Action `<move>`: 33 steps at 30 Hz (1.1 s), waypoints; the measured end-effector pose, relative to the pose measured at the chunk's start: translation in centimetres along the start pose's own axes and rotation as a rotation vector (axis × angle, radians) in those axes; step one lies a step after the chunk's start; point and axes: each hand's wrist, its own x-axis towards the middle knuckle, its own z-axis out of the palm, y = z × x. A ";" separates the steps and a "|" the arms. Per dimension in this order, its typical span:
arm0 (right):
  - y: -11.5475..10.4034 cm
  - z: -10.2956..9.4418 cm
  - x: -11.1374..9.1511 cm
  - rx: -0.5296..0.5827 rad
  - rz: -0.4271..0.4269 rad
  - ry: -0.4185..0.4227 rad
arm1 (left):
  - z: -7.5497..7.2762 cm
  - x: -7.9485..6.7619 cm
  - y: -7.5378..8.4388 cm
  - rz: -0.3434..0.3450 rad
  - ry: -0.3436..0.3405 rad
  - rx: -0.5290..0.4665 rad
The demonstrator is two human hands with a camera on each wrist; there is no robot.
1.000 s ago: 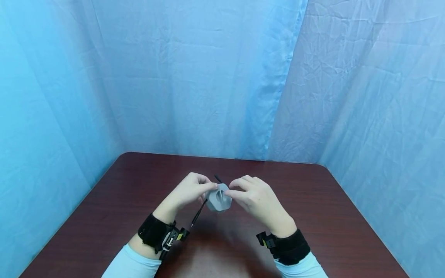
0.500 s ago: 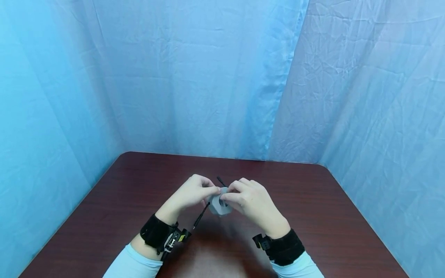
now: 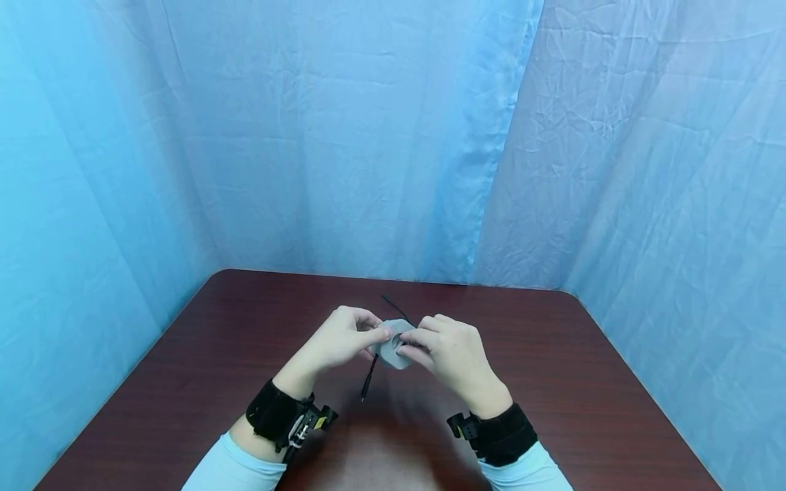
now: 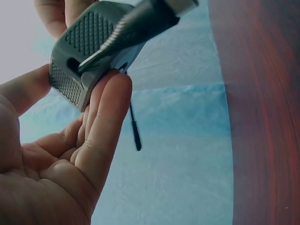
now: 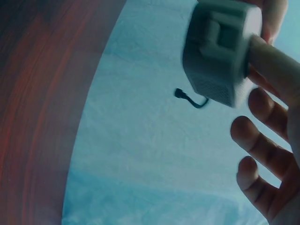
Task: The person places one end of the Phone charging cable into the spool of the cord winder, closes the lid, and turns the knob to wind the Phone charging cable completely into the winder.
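Note:
A grey, many-sided cable winder [image 3: 388, 353] with textured side panels [image 4: 93, 35] is held above the table between both hands. My left hand [image 3: 340, 339] grips its left side between thumb and fingers. My right hand [image 3: 456, 353] pinches at the round recessed centre of its face with thumb and index finger; in the right wrist view the other fingers stand apart from it. A black cable end with a metal plug [image 4: 183, 3] comes out of a slot near the left hand. The cable's other end [image 5: 190, 98] sticks out on the far side.
The dark reddish-brown wooden table [image 3: 258, 307] lies under the hands. Light blue cloth [image 3: 368, 136] hangs behind it and along both sides. Black straps with small cameras are on the left wrist [image 3: 276, 412] and right wrist [image 3: 506, 436].
My right fingers have moved from the winder's right edge to its centre. The far cable end sticks out further. The near end has swung from a slant to almost straight down.

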 end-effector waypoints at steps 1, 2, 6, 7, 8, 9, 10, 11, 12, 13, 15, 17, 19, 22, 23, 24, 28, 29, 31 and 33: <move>0.0 0.1 0.0 0.003 0.009 0.018 | 0.0 0.0 0.1 0.011 0.008 -0.001; 0.0 0.1 0.0 0.006 0.020 0.030 | 0.1 0.0 0.1 0.021 0.018 -0.004; -0.1 0.3 0.0 0.026 0.064 0.075 | 0.4 0.1 0.2 0.058 0.061 -0.006; -0.2 0.3 0.0 0.031 0.076 0.082 | 0.5 0.2 0.2 0.067 0.074 -0.007; -0.2 0.3 0.0 0.034 0.088 0.087 | 0.6 0.2 0.2 0.074 0.086 -0.012; -0.3 0.4 0.0 0.033 0.097 0.093 | 0.7 0.3 0.3 0.080 0.098 -0.015; -0.4 0.4 0.0 0.032 0.109 0.094 | 0.8 0.3 0.3 0.084 0.109 -0.020; -0.5 0.4 0.0 0.027 0.120 0.095 | 0.9 0.3 0.3 0.086 0.120 -0.025; -0.5 0.5 0.0 0.021 0.131 0.095 | 1.0 0.3 0.3 0.089 0.130 -0.030; -0.6 0.5 0.0 0.013 0.141 0.093 | 1.0 0.3 0.4 0.092 0.139 -0.034; -0.7 0.6 0.0 -0.003 0.156 0.087 | 1.2 0.3 0.5 0.094 0.153 -0.039; -0.9 0.6 0.0 -0.013 0.166 0.089 | 1.3 0.2 0.7 0.102 0.168 -0.038; -1.0 0.6 0.1 -0.017 0.172 0.096 | 1.5 0.2 0.9 0.106 0.185 -0.035; -1.2 0.7 0.3 -0.023 0.173 0.118 | 1.7 0.2 1.0 0.111 0.216 -0.017; -1.2 0.7 0.3 -0.025 0.180 0.118 | 1.9 0.2 1.0 0.113 0.226 -0.011; -1.3 0.8 0.3 -0.026 0.186 0.121 | 2.0 0.2 1.0 0.115 0.235 -0.005; -1.6 1.0 0.3 -0.022 0.248 0.102 | 2.4 0.2 0.8 0.129 0.273 0.036; -1.7 1.0 0.3 -0.015 0.275 0.096 | 2.5 0.3 0.8 0.136 0.283 0.047; -1.9 1.0 0.4 0.016 0.343 0.085 | 2.7 0.3 0.8 0.150 0.305 0.071; -2.3 1.0 0.6 0.062 0.422 0.079 | 2.8 0.4 0.7 0.167 0.325 0.090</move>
